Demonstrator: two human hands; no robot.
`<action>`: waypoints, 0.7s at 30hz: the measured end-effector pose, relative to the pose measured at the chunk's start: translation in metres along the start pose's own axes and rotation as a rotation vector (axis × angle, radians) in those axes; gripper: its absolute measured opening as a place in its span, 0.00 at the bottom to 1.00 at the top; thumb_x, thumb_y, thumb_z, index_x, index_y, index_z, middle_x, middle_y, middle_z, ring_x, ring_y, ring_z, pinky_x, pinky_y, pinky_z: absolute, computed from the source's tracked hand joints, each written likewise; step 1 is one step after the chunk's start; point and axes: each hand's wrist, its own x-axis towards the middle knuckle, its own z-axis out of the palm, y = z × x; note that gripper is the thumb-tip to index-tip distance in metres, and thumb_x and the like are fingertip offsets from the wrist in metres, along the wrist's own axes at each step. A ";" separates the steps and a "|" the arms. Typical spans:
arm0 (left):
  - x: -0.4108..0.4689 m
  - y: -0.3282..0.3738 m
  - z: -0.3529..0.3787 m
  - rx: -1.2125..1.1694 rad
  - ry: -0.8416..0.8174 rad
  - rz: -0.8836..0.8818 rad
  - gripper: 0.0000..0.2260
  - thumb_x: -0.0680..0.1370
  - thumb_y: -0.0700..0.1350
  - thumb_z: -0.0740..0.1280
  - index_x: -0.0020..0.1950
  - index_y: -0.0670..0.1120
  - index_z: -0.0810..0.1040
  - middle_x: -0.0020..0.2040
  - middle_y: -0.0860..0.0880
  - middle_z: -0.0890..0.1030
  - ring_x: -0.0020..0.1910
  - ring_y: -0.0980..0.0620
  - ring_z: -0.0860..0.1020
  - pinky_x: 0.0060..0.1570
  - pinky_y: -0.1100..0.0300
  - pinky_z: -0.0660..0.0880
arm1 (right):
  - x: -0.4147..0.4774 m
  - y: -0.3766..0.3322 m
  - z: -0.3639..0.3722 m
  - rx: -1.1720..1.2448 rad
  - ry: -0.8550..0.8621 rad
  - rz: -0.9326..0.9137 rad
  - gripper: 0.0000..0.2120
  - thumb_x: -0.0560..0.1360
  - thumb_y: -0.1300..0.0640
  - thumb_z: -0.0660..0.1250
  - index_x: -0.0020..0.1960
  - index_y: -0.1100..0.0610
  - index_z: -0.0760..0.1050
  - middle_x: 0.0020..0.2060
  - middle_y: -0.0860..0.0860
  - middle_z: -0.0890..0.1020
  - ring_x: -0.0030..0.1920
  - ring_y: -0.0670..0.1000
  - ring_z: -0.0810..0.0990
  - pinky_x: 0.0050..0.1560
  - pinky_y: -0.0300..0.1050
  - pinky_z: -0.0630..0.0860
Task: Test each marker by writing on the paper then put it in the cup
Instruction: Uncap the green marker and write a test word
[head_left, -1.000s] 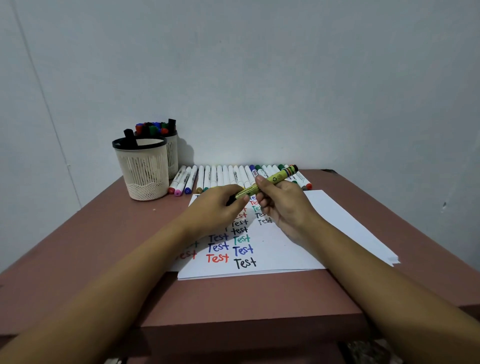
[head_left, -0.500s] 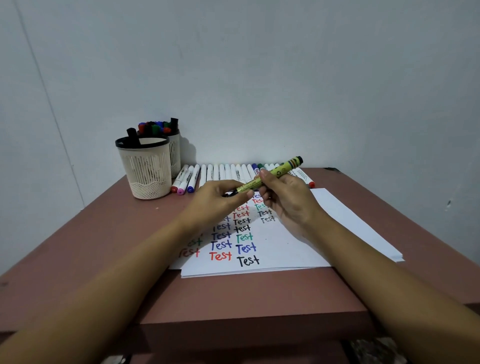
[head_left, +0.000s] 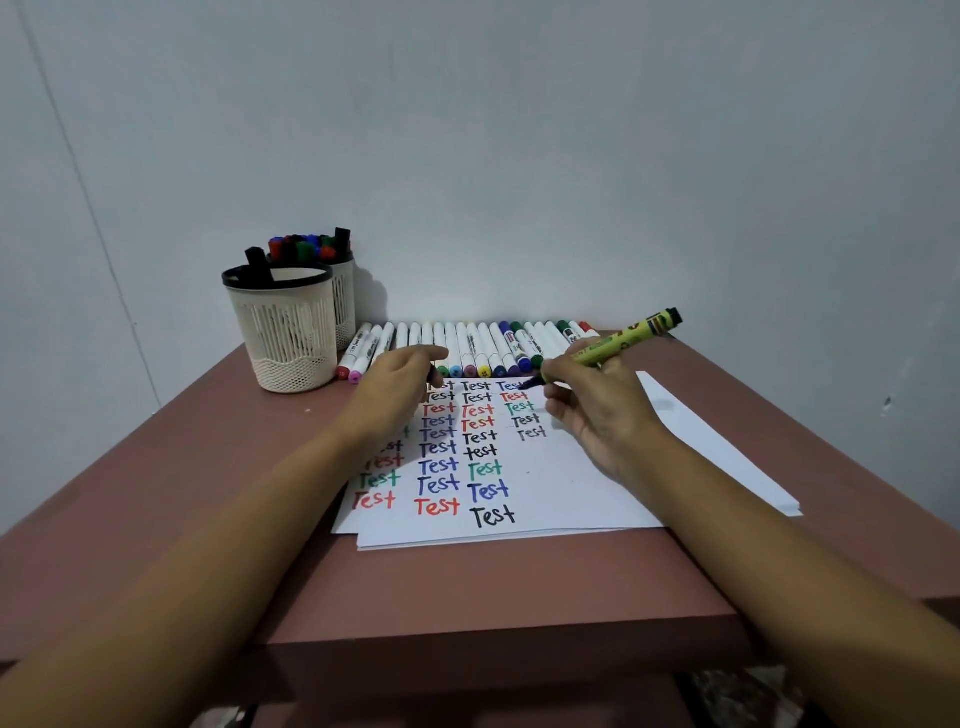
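Observation:
My right hand (head_left: 597, 410) grips a yellow-green marker (head_left: 623, 343), uncapped, its dark tip low over the top of the third column of words on the white paper (head_left: 597, 493). My left hand (head_left: 400, 379) rests closed at the paper's upper left, apparently pinching the marker's black cap (head_left: 432, 373). The paper carries several coloured "Test" words. A row of white markers (head_left: 467, 345) lies along the table's far edge. A cream mesh cup (head_left: 283, 332) with a black rim stands at the left and holds one black marker.
A second cup (head_left: 340, 291) behind the first is full of capped markers. The brown table (head_left: 156, 493) meets a grey wall at the back, and its front edge is near me. The paper is a small stack of sheets.
My hands pulled apart: the cap came off in my left hand, which slid left. My right hand swung the marker's tip down toward the paper.

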 end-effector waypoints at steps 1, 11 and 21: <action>0.001 -0.001 0.000 0.020 0.003 -0.004 0.17 0.81 0.40 0.51 0.64 0.45 0.73 0.41 0.51 0.75 0.35 0.55 0.70 0.35 0.61 0.66 | 0.000 0.002 0.000 -0.074 0.013 -0.016 0.11 0.75 0.69 0.64 0.40 0.56 0.69 0.32 0.53 0.73 0.30 0.47 0.72 0.28 0.37 0.72; 0.006 -0.015 -0.003 -0.061 0.014 -0.047 0.14 0.76 0.44 0.69 0.58 0.48 0.69 0.50 0.47 0.80 0.45 0.51 0.78 0.42 0.59 0.72 | 0.000 0.013 0.003 -0.364 0.008 -0.069 0.09 0.75 0.65 0.63 0.37 0.58 0.69 0.28 0.53 0.71 0.29 0.51 0.71 0.27 0.42 0.68; 0.004 -0.011 -0.001 -0.030 -0.004 -0.046 0.07 0.75 0.41 0.70 0.50 0.43 0.74 0.40 0.47 0.81 0.34 0.55 0.78 0.34 0.65 0.71 | -0.002 0.017 0.003 -0.580 0.021 -0.155 0.12 0.71 0.64 0.69 0.35 0.58 0.67 0.26 0.55 0.71 0.26 0.54 0.69 0.28 0.43 0.67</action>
